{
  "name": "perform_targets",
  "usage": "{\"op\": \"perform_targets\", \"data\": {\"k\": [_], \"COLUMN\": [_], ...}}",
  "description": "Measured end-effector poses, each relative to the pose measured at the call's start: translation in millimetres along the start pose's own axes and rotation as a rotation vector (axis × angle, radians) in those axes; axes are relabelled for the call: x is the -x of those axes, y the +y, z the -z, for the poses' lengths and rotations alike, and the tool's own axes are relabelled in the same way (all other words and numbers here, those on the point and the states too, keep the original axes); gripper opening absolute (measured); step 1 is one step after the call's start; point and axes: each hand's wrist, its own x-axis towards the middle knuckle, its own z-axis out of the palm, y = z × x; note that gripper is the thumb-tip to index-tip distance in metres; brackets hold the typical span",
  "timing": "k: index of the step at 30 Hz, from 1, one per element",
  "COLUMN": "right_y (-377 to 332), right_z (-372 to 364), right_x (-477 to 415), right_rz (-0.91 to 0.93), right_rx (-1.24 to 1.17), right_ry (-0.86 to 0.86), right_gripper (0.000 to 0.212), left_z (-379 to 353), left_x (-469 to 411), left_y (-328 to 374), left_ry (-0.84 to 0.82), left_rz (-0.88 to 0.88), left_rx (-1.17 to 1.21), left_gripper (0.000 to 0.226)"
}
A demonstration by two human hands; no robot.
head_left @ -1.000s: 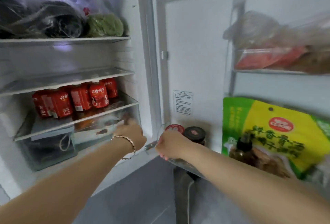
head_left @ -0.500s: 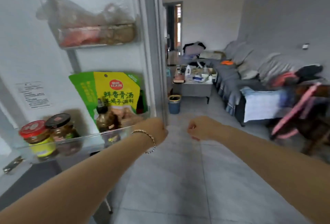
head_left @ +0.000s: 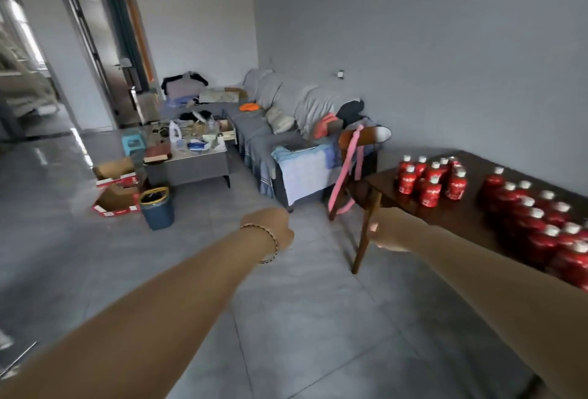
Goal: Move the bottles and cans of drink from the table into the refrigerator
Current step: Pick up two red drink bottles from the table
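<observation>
Several red drink bottles with white caps stand on a dark wooden table at the right. One cluster of bottles is at the table's far end, a larger group of bottles nearer me. My left hand, with a bracelet at the wrist, is held out over the floor in a loose fist, holding nothing. My right hand is also curled and holds nothing, just left of the table's near corner. The refrigerator is out of view.
A wooden chair draped with a pink strap stands at the table's far end. A grey sofa, a cluttered coffee table, a blue bin and cardboard boxes lie beyond the tiled floor. A doorway opens at the back left.
My view has swung right from the open refrigerator and its door shelves to the room and the table of bottles. Both hands left the fridge and stayed without anything in them.
</observation>
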Motion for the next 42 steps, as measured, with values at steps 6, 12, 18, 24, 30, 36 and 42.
{"op": "perform_targets", "data": {"k": [6, 12, 18, 24, 30, 36, 42], "right_y": [143, 241, 312, 373, 443, 531, 552], "right_z": [17, 6, 3, 6, -26, -34, -57], "right_x": [-46, -108, -210, -308, -392, -507, -612], "right_rz": [-0.289, -0.532, -0.672, -0.793, -0.815, -0.654, -0.469], "right_rx": [-0.129, -0.232, -0.265, -0.346, -0.407, -0.487, -0.431], "right_ry": [0.003, 0.073, 0.142, 0.177, 0.160, 0.108, -0.200], "right_gripper": [0.028, 0.033, 0.029, 0.027, 0.031, 0.033, 0.043], "left_z": [4, -21, -48, -65, -115, -159, -188], "left_x": [-123, -244, -393, -533, -631, -724, -786], "left_y": [115, 204, 257, 309, 363, 412, 434], "left_ry": [0.021, -0.041, -0.069, -0.068, -0.162, -0.178, -0.350], "left_rz": [-0.154, -0.345, -0.484, -0.538, -0.501, -0.462, -0.454], "left_rx": [0.091, 0.173, 0.222, 0.180, 0.125, 0.118, -0.036], "left_gripper": [0.026, 0.018, 0.012, 0.023, 0.035, 0.050, 0.038]}}
